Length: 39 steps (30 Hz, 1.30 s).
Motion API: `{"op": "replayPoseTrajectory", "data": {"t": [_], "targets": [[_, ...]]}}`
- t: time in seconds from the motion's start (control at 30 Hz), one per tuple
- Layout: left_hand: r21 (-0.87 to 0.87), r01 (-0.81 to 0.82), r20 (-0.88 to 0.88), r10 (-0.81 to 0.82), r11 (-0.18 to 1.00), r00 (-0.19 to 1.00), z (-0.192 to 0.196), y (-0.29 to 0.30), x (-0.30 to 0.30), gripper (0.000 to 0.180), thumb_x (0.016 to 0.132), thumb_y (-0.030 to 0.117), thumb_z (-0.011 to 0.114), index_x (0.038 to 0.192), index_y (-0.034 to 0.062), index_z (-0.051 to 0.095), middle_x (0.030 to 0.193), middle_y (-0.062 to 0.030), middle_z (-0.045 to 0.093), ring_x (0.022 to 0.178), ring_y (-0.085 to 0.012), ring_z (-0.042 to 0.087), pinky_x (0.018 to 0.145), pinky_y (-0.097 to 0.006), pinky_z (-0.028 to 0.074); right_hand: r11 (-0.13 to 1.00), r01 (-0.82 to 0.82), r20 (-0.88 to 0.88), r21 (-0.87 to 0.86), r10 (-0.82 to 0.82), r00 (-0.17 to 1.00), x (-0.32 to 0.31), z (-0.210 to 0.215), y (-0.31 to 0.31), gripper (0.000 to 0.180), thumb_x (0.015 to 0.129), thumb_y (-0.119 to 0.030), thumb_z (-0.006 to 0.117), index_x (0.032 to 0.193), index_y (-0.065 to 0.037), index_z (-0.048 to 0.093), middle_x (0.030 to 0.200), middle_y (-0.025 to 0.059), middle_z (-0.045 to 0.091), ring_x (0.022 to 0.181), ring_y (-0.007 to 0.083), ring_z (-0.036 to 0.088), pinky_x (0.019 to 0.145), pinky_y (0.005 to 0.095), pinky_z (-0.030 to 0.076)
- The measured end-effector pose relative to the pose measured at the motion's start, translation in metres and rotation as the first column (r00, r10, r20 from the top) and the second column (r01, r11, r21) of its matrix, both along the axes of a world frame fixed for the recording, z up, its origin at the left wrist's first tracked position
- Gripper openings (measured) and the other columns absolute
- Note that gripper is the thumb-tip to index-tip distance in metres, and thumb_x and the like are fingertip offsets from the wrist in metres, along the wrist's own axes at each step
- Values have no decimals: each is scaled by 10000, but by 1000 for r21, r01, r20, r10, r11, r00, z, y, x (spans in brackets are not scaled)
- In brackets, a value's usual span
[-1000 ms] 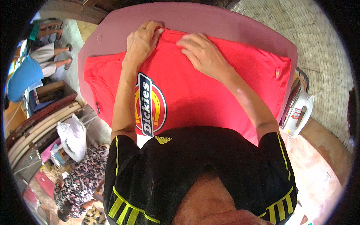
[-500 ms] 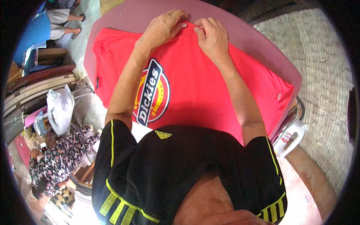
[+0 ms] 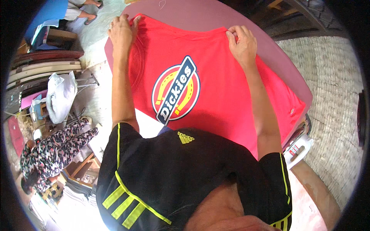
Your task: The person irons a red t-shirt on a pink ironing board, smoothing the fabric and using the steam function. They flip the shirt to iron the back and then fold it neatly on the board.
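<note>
A red T-shirt [image 3: 219, 77] with a round printed emblem on its front is spread over a mauve ironing board [image 3: 185, 13]. At the shirt's far left corner my left hand [image 3: 121, 36] is closed on the cloth, its thumb by the edge; some of its fingertips are hard to see. My right hand [image 3: 243, 44] pinches the far edge further right, between thumb and curled fingers. Between the two hands the far edge sags slightly. The near part of the shirt is hidden by my body.
A white iron [image 3: 301, 149] stands at the board's right near side. On the left are a white plastic bag [image 3: 61, 96], stacked boards [image 3: 46, 63] and a person in patterned clothes [image 3: 54, 152]. Another person in blue [image 3: 48, 13] is at the far left.
My hands have moved apart, the left going left to the shirt's corner and the right going right along the edge. The shirt's far edge is now stretched out and its emblem uncovered.
</note>
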<state>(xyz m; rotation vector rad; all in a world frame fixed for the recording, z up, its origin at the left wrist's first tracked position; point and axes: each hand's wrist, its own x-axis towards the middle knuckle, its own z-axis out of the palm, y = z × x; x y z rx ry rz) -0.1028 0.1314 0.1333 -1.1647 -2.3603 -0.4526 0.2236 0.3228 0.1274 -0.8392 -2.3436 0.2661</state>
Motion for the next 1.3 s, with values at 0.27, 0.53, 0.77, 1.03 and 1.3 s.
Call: {"op": "replayPoseTrajectory", "data": {"t": [0.27,0.53,0.77,1.03,1.3], "targets": [[129,167,272,-197,977,942,-18,3,-39,365,963,465,576,1077,122,630,875,-207,694,871,-411,669,741,-490,506,997,-76,-50,-7,75,996,2,-2,4,116,846,-229,700,870,-124,657,830,25,635,806,247,613,700,402,472],[155,226,232,-257,962,938,-23,-9,-54,254,983,400,564,1075,174,639,835,-149,702,782,-395,667,665,-461,515,999,-45,-11,-24,45,999,2,3,-1,112,852,-211,702,850,-112,650,786,26,613,755,233,600,684,376,470],[-56,151,-79,-155,987,985,-15,3,-39,211,962,311,583,1141,229,657,1126,-52,664,1020,-326,614,848,-526,409,998,-12,-12,70,13,1000,4,0,0,125,849,-244,691,841,-124,657,772,47,620,741,268,619,667,405,489],[380,771,447,-831,512,331,-2,74,212,276,946,122,595,1205,28,583,1275,-185,545,1219,-366,517,1034,-458,416,989,-93,-247,-115,62,967,9,1,7,79,898,-135,661,934,-86,710,916,81,693,845,251,657,761,348,528],[-181,822,225,-791,541,570,11,66,233,665,914,466,609,1497,217,408,1568,-146,299,1455,-382,251,1145,-553,244,899,438,-200,20,-426,883,214,32,-49,147,878,-30,630,1009,-46,695,974,137,701,931,330,665,823,419,546]]}}
